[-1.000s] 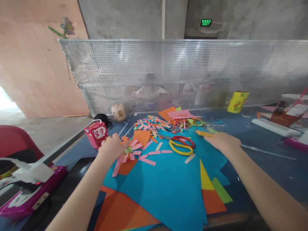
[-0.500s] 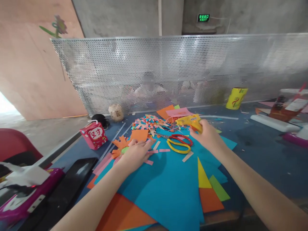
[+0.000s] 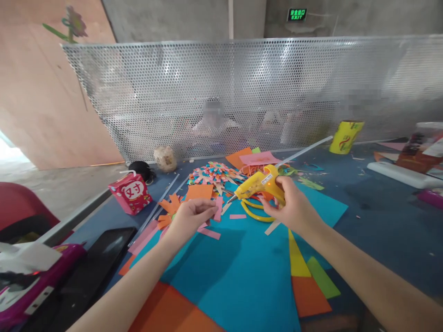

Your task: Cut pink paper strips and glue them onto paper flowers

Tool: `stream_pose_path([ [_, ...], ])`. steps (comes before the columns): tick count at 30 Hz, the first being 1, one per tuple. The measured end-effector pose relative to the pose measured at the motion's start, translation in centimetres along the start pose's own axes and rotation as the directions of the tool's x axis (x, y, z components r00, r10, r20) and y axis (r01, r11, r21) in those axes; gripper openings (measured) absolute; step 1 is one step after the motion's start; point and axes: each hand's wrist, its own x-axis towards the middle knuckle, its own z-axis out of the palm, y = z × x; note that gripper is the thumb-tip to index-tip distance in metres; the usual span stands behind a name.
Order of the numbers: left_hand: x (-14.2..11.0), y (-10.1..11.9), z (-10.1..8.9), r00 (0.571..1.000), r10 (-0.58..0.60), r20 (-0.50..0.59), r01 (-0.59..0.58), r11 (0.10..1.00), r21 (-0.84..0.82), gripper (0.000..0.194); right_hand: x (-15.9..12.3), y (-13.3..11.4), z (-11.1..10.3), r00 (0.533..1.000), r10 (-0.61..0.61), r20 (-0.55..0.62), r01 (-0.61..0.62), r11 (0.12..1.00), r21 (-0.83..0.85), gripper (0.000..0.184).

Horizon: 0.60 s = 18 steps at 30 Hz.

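My left hand pinches a small pink paper strip upright between thumb and fingers. Wrapped round the handle of a yellow hot glue gun, my right hand points its metal nozzle at the strip, with a small gap between them. A clear glue stick sticks out of the gun's rear. Scissors with red and yellow handles lie partly hidden beneath the gun. Behind my left hand is an orange fringed paper flower. More pink strips lie on the blue paper.
A multicoloured paper-strip flower lies toward the metal mesh screen. At left are a red drink carton, a black phone and a purple power strip. A yellow container stands at the back right.
My left hand has lifted a pink strip off the paper. My right hand has raised the glue gun from the back and brought it left and nearer, its nozzle close to the strip.
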Motion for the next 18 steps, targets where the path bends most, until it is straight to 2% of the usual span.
stream_pose_path([
  [2,-0.1,0.1,0.0,0.999,-0.042,-0.015,0.041,0.998,-0.050,0.026,-0.3,-0.3,0.2,1.000,0.014,0.027,-0.015,0.999,0.046,0.035],
  [5,-0.3,0.0,0.0,1.000,0.014,-0.004,-0.014,0.999,0.049,0.025,-0.5,-0.3,0.5,0.999,0.017,0.045,-0.019,0.998,0.054,0.038],
  [8,-0.5,-0.1,-0.3,0.987,0.122,0.103,-0.143,0.961,0.236,0.027,-0.5,0.1,0.7,0.999,0.004,0.044,-0.006,0.999,0.033,0.036],
  [11,-0.9,0.1,-0.9,0.946,0.181,0.268,-0.290,0.842,0.455,0.029,-0.4,0.4,0.8,1.000,-0.001,0.007,0.000,1.000,0.011,0.034],
  [14,-1.0,0.3,-1.7,0.912,0.114,0.394,-0.341,0.743,0.575,0.044,-0.3,0.4,0.7,1.000,0.023,0.002,-0.023,1.000,0.019,0.033],
  [16,-0.8,0.1,-2.0,0.911,0.061,0.408,-0.310,0.754,0.579,0.049,-0.3,0.3,0.7,0.999,0.024,0.022,-0.024,0.999,0.028,0.032],
  [18,-0.5,-0.3,-1.9,0.923,0.065,0.378,-0.291,0.762,0.579,0.050,-0.4,0.1,0.7,0.999,0.011,0.038,-0.012,1.000,0.025,0.031],
])
